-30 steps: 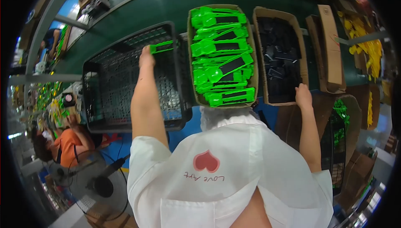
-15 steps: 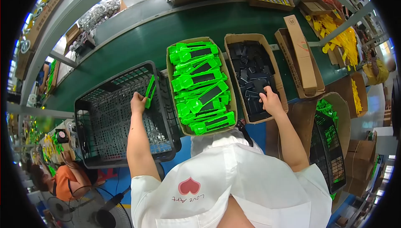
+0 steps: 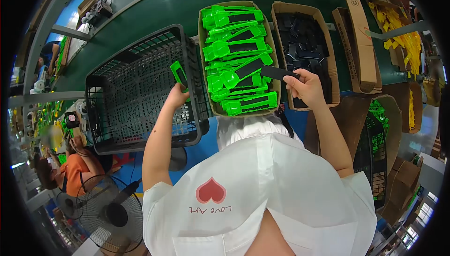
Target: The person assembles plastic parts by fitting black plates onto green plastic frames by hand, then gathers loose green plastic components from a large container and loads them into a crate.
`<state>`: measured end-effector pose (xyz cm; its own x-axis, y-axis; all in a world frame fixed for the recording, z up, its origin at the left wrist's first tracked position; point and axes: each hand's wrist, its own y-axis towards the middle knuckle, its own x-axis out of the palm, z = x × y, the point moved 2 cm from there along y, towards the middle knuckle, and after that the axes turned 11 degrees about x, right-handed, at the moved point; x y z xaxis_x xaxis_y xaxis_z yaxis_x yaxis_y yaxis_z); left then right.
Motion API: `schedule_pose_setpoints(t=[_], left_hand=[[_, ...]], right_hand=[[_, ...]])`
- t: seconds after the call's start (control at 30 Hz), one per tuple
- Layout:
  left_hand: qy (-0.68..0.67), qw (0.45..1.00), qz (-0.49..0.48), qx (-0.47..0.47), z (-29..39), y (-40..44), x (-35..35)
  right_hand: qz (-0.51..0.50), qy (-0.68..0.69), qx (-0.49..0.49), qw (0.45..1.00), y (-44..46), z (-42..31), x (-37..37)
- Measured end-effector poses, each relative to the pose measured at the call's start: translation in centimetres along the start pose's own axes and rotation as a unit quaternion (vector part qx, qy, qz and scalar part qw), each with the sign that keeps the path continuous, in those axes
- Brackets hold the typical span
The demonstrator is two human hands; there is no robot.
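Well, left hand: grips one green piece at the dark crate
Right hand: pinches one black strip
Two cartons here: green pieces, black parts

One wide, round-edged head view looks steeply down from close above a white shirt, facing forward over the surface toward its far edge.

A: Are those green parts plastic?
B: Yes — smooth, glossy plastic; the black strip looks matt.
A: And the crate?
B: Dull black plastic. The open carton is matt brown cardboard.
A: The desk?
B: Smooth, faintly shiny — and the shirt is matt white cloth.
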<state>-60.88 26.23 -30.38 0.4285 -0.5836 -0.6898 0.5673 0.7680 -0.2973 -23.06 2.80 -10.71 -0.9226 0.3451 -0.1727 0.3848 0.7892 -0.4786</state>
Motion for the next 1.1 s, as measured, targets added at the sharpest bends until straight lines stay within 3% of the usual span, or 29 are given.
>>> schedule_pose_setpoints(t=[0.1,0.2,0.27,0.33,0.4,0.53,0.6,0.63,0.73,0.9,1.1], left_hand=[[0.067,0.996,0.044,-0.049,3.3,-0.8,-0.1],[0.057,0.99,0.125,0.009,5.9,-2.6,-1.6],[0.002,0.973,0.23,0.011,6.6,-3.4,-3.4],[-0.17,0.932,0.32,0.015,8.1,-4.4,-6.1],[-0.35,0.856,0.377,0.046,10.8,-5.4,-8.0],[-0.53,0.822,0.207,0.017,16.8,-7.9,-9.0],[-0.398,0.9,0.177,0.032,19.8,-8.8,-8.5],[-0.381,0.914,0.129,0.054,21.3,-8.9,-8.5],[-0.422,0.903,-0.023,0.074,22.9,-9.1,-6.2],[-0.519,0.851,-0.075,0.04,23.7,-9.1,-3.2],[-0.521,0.848,-0.094,0.035,23.2,-9.2,-2.7]], right_hand=[[-0.013,0.032,-0.008,0.999,0.3,0.3,1.0],[-0.037,0.015,0.006,0.999,-0.1,-0.1,1.3],[-0.044,0.013,0.006,0.999,0.0,0.2,1.1],[-0.048,0.014,0.005,0.999,-0.1,0.4,1.2],[-0.046,0.016,0.006,0.999,-0.3,0.1,1.2],[-0.062,0.034,0.005,0.997,-1.0,-1.3,1.8],[-0.098,0.044,-0.008,0.994,-1.4,-2.5,2.1],[-0.116,0.05,-0.014,0.992,-1.6,-3.1,2.4],[-0.148,-0.014,-0.003,0.989,-2.1,-4.3,3.4],[-0.184,-0.064,0.027,0.98,-2.4,-4.3,5.6],[-0.114,-0.128,0.051,0.984,-2.3,-4.0,5.9]])
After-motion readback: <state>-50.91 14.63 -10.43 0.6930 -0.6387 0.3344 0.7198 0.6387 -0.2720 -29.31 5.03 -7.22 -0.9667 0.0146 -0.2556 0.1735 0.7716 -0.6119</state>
